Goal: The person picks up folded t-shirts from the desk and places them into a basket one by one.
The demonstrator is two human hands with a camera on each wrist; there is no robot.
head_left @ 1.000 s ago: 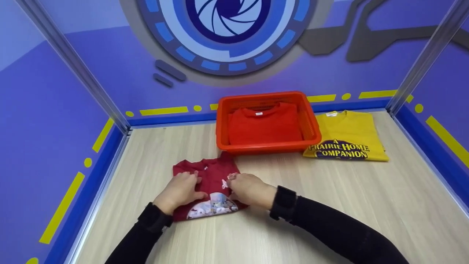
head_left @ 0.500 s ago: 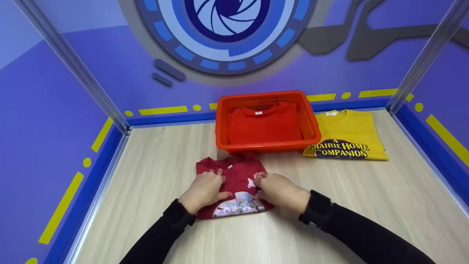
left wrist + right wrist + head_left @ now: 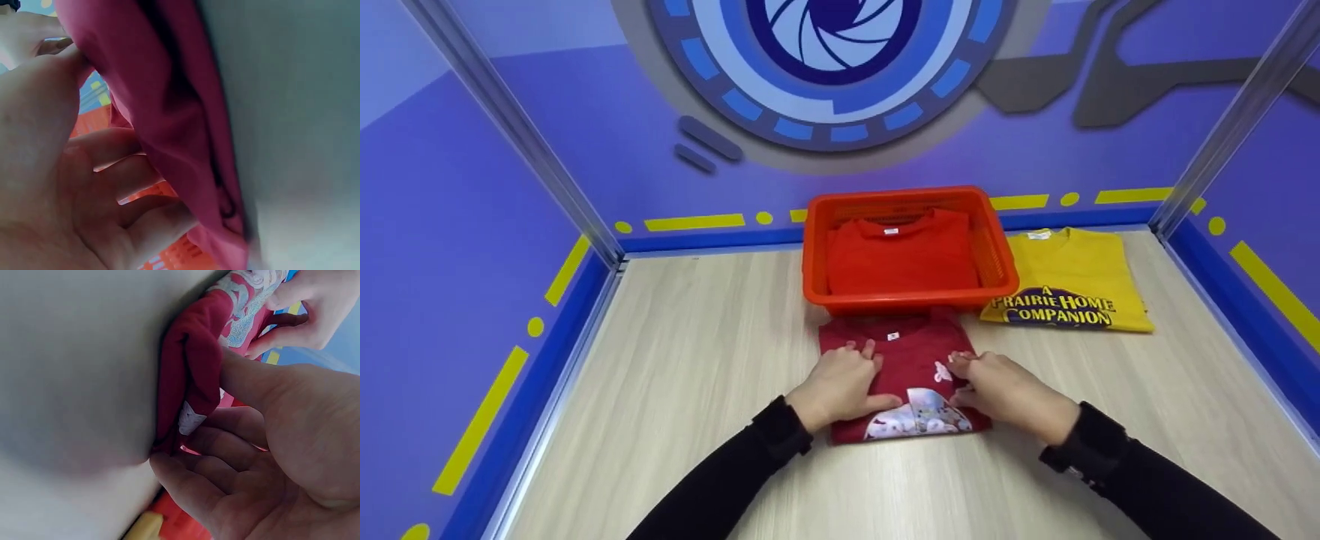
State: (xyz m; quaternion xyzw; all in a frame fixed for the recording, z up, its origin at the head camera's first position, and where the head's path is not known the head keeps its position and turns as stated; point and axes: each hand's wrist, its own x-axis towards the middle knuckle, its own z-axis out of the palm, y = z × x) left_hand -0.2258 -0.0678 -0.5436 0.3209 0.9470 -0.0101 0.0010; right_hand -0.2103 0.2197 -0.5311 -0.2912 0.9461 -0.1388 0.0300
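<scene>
A folded dark red T-shirt [image 3: 911, 371] with a white-and-blue picture lies on the table in front of the basket. My left hand [image 3: 844, 382] grips its left side, thumb spread over the cloth. In the left wrist view, the left hand's fingers [image 3: 129, 174] curl against the folded layers, their tips partly hidden by cloth. At the shirt's right side, beside a small white print, my right hand [image 3: 1009, 390] pinches the edge. The right wrist view shows the right thumb [image 3: 247, 379] on the fold and the other fingers bent around the side.
An orange-red plastic basket [image 3: 911, 300] with a folded red T-shirt [image 3: 904, 262] in it stands behind the dark red one. To its right lies a folded yellow T-shirt [image 3: 1080, 262], partly overlapped by the basket. Purple-blue panels [image 3: 585, 150] wall in the wooden table [image 3: 697, 330].
Both hands have moved right together with the dark red T-shirt, which now lies in front of the basket. The basket and the yellow T-shirt have stayed in place.
</scene>
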